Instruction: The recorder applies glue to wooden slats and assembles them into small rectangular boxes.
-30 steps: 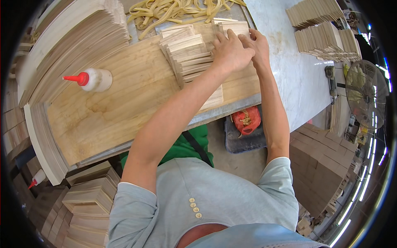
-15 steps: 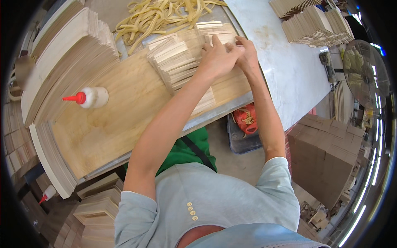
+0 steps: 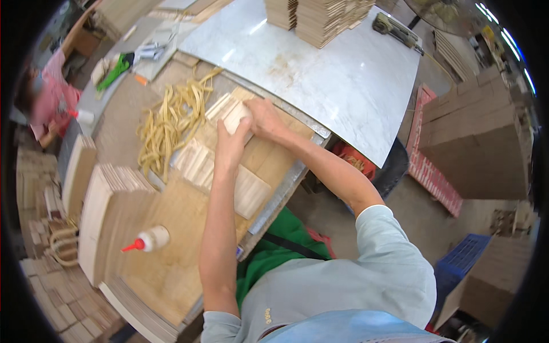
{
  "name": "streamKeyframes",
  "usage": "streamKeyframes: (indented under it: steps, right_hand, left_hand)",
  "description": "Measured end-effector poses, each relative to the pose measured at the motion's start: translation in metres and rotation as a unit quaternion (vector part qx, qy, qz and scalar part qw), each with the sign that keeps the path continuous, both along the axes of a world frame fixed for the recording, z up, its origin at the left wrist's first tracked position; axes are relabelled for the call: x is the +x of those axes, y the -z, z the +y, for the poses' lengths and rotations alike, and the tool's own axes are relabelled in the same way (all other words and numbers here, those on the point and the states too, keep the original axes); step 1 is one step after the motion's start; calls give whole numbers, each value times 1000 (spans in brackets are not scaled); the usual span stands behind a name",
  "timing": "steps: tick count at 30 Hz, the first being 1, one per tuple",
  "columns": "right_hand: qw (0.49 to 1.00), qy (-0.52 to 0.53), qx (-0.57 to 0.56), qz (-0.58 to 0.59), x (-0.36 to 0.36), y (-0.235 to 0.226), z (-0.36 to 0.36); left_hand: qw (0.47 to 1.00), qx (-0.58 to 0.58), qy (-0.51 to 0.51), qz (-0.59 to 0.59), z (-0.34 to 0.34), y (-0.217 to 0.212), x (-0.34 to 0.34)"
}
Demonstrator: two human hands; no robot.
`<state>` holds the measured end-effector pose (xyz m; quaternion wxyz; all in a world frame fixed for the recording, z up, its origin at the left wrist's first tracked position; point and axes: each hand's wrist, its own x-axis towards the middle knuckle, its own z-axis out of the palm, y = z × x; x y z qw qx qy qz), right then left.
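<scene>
Thin wood slats [image 3: 229, 114] under both hands: pale, matt, unfinished. Wooden board [image 3: 171, 223] beneath: matt, visible grain. Glue bottle [image 3: 153, 238]: white plastic, glossy red nozzle. Slab [image 3: 320, 74]: glossy white marble-look, smudged. Rubber bands [image 3: 166, 123]: yellowish, dull.

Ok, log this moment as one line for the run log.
left hand: on wood slats | right hand: on slats | board: glue bottle lying near left edge | yellow strips: beside slats

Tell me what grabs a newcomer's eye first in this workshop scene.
Both hands, left hand and right hand, grip a small pale stack of thin wooden slats mid-bench. Left of it sprawls a tangle of yellow rubber bands; nearer lies a white glue bottle with red nozzle.
</scene>
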<state>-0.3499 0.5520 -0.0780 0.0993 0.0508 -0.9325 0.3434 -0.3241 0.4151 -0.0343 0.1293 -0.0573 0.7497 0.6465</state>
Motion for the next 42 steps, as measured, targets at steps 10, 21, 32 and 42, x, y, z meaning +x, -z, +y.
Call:
streamKeyframes:
  steps: [10,21,32,42]
  right_hand:
    - [913,186,-362,1,5,-57,132]
    - [848,241,-471,28,-58,-148,238]
    - [869,236,-410,143,-116,-151,253]
    - [871,268,-402,88,-127,-145,267]
  left_hand:
    - [984,-64,102,128,31,-77,-38]
    - [979,14,180,96,205,-123,-212]
    - [919,105,367,97,224,-117,-288]
    - [974,19,226,27,270,-111,-253]
